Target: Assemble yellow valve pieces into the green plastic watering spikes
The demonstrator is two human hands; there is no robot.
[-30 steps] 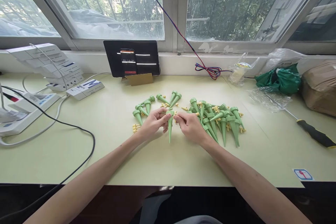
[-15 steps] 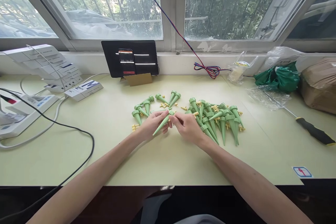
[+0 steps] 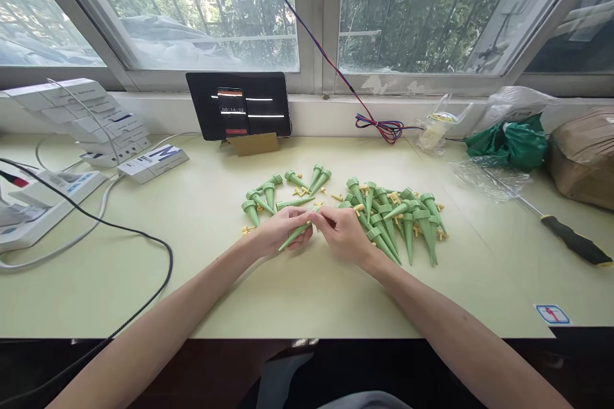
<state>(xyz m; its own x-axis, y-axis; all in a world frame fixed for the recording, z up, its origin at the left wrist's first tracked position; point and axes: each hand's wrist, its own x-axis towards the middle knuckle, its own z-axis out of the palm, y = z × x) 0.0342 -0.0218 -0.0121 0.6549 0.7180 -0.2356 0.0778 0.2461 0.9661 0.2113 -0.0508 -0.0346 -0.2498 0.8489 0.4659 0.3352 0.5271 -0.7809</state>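
Observation:
A green plastic watering spike (image 3: 294,238) is held in front of me, its thin tip pointing down and to the left. My left hand (image 3: 278,231) is closed around its body. At the capped end, my right hand (image 3: 343,230) pinches with thumb and fingers, which partly cover the cap. Just beyond my hands lies another green spike (image 3: 293,202). A few spikes (image 3: 268,192) are loosely spread to the left and behind, among small yellow valve pieces (image 3: 301,190). To the right, a larger heap of green spikes (image 3: 384,211) is mixed with yellow pieces.
A dark tablet (image 3: 268,105) with a phone showing a timer (image 3: 231,112) stands at the back. White boxes (image 3: 153,164), a power strip (image 3: 62,204) and a black cable (image 3: 158,246) lie left. A screwdriver (image 3: 575,239), green bag (image 3: 508,140) and brown parcel (image 3: 582,156) lie right.
My right hand's fingers have shifted over the capped end of the spike and now cover more of it. The spike lying beyond my hands shows more.

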